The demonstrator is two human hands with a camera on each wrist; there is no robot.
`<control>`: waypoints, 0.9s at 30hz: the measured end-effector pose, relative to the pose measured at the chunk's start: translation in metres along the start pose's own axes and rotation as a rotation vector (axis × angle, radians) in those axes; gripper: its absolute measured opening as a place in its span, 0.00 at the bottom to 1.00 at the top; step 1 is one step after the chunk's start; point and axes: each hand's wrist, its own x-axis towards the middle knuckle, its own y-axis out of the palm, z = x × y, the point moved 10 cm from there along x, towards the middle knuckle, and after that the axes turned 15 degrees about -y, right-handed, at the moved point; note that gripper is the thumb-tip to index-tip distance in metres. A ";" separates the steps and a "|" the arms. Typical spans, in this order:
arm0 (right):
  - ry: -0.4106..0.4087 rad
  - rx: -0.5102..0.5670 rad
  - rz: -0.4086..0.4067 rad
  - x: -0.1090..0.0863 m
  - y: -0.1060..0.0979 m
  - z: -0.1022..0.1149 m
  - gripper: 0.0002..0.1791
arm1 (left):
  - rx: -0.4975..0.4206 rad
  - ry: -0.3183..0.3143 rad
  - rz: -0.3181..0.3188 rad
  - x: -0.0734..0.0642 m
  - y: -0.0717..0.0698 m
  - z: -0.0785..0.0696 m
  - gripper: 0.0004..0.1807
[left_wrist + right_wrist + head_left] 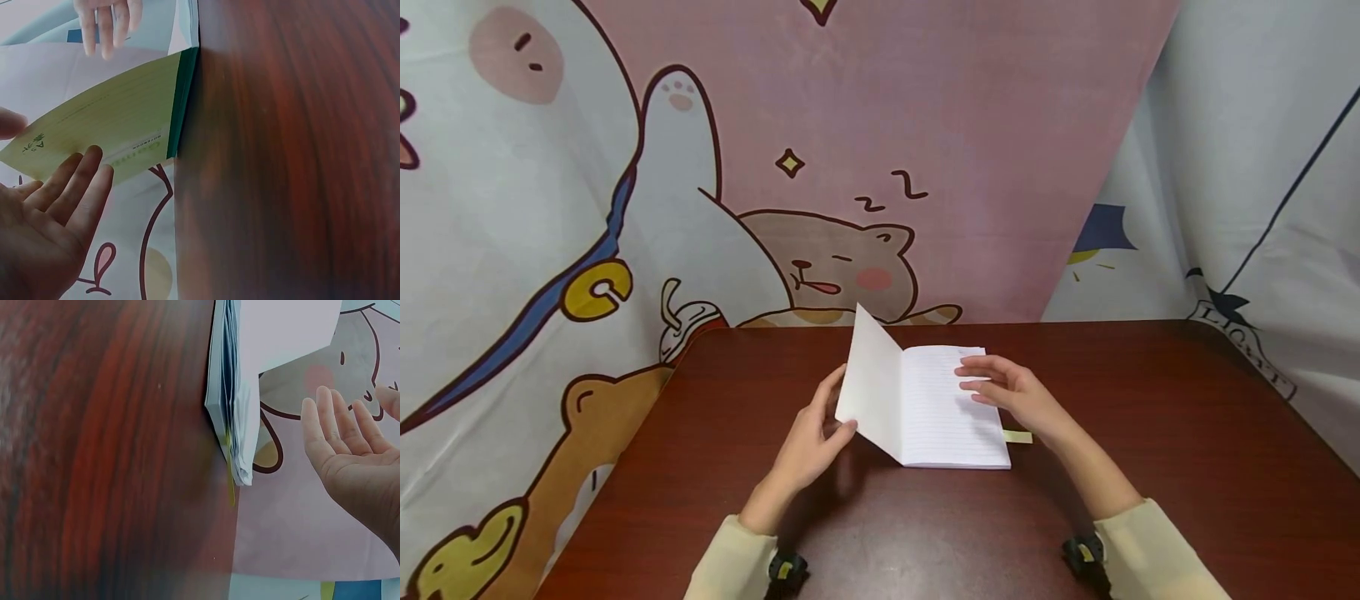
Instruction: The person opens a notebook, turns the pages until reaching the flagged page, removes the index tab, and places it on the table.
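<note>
A notebook [955, 408] lies on the table with its front cover [872, 383] raised at a slant to the left, showing ruled pages. My left hand [811, 437] holds that cover at its outer edge, thumb at the lower corner and fingers behind. In the left wrist view the cover's outer face [112, 115] is yellow-green with printed lettering, beside a dark green spine [182, 103]. My right hand [1011, 392] is over the right side of the ruled page, fingers spread and relaxed, holding nothing. A yellow-green tab [1018, 437] sticks out from the notebook's right edge.
The notebook rests on a dark reddish-brown wooden table [1150, 400]. Behind and to the left hangs a cloth with cartoon animals [850, 258]; a white cloth [1262, 192] hangs at the right. A dark device [786, 571] is strapped at each wrist.
</note>
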 end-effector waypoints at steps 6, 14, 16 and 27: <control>0.000 -0.006 -0.010 -0.002 -0.007 0.000 0.24 | 0.009 -0.026 -0.024 -0.001 -0.012 0.007 0.42; 0.007 -0.059 -0.046 -0.004 -0.020 -0.005 0.24 | 0.056 -0.065 -0.071 -0.002 -0.026 0.015 0.39; 0.007 -0.066 -0.053 -0.004 -0.023 -0.007 0.24 | 0.070 -0.072 -0.083 -0.003 -0.028 0.017 0.38; -0.001 -0.085 -0.101 -0.008 -0.036 -0.010 0.22 | 0.066 -0.144 -0.101 -0.003 -0.037 0.036 0.37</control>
